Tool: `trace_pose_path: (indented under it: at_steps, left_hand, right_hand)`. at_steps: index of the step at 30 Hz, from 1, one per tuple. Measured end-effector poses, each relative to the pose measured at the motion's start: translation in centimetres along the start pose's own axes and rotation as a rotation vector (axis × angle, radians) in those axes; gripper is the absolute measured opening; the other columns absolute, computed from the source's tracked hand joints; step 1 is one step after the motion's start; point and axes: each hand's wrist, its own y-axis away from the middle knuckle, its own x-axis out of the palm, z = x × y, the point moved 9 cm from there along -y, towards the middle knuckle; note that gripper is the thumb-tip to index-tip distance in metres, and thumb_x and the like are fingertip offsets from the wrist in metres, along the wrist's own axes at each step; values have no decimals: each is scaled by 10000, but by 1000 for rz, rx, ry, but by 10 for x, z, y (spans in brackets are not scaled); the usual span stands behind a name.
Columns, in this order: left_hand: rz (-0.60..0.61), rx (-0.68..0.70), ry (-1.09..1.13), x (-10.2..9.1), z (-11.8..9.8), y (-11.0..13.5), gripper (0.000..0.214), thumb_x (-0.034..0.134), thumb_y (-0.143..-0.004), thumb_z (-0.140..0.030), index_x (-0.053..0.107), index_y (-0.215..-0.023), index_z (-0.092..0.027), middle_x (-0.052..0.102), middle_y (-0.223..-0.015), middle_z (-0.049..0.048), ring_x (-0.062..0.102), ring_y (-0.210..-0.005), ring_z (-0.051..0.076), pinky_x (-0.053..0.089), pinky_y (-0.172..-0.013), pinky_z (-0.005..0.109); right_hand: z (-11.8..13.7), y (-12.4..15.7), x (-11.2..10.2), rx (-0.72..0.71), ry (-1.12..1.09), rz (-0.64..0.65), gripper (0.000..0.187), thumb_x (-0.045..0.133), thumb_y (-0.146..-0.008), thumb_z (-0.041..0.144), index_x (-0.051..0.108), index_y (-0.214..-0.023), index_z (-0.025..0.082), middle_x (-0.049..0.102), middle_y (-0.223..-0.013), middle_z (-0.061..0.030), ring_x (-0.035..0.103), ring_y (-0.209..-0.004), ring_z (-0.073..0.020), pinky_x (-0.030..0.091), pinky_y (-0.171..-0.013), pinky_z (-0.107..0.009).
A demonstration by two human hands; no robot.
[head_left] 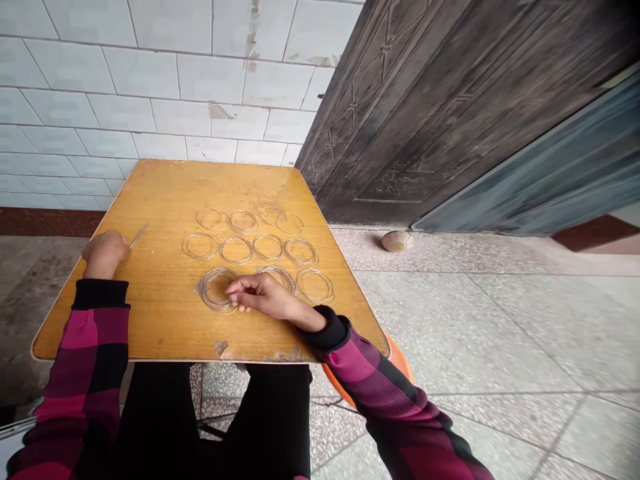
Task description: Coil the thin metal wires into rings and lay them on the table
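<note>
At the left edge of the wooden table, my left hand is closed, and a thin grey metal strip sticks out from it toward the table's middle. My right hand is over the front row of wire coils, with thumb and fingers pinched at the right side of a thick wire coil. Behind that hand, another wire coil is partly covered. To its right lies a thinner coil. Exactly what the right fingertips grip is partly hidden.
Several more wire coils lie in two rows farther back on the table. An orange stool stands under the right corner. Behind are a tiled wall and a dark carved door; a round stone-like object rests near it.
</note>
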Motion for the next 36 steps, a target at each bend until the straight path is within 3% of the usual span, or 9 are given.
trace_pose_path:
  at_steps: [2,5,14,29,33,36]
  left_hand:
    - [0,-120,-42,-3,7,5,277,745,-592,-215,495,-486,-160,317,-404,-21,583,-714,283,491,-690,529]
    - [-10,-184,-50,-8,6,11,212,747,-567,-194,547,-508,-156,295,-407,-28,586,-702,300,488,-667,542]
    - [-18,-160,10,-17,-9,25,68,715,-692,-229,682,-683,-170,446,-511,11,555,-739,253,472,-733,491]
    - [19,-178,-18,-27,-22,36,228,610,-811,-284,765,-927,-165,629,-821,116,571,-855,295,456,-761,491]
    - [-65,-181,-31,-39,-29,43,239,567,-833,-269,746,-949,-160,669,-872,157,595,-878,330,459,-748,488]
    - [-274,-60,31,-63,-46,54,198,533,-856,-248,711,-880,-165,692,-937,162,608,-907,323,457,-803,486]
  right_hand:
    - [0,0,0,-1,-9,6,343,736,-811,472,702,-945,158,680,-750,-4,611,-613,-77,520,-604,-224]
    - [1,0,-1,-12,-21,1,339,735,-816,469,704,-951,160,688,-760,-8,620,-624,-82,526,-612,-231]
    - [-2,-2,-3,-11,-47,-9,368,742,-800,499,704,-942,161,692,-759,-9,637,-631,-89,546,-632,-243]
    - [-4,-2,-2,30,-63,-8,372,733,-806,502,690,-939,157,668,-769,-2,629,-633,-80,530,-641,-237]
    - [-2,-2,-3,16,-66,-7,363,743,-807,482,686,-937,148,667,-781,-2,630,-643,-77,528,-637,-228]
    - [1,-3,-5,0,-84,-19,363,742,-810,481,686,-934,144,668,-774,-3,627,-641,-77,530,-632,-228]
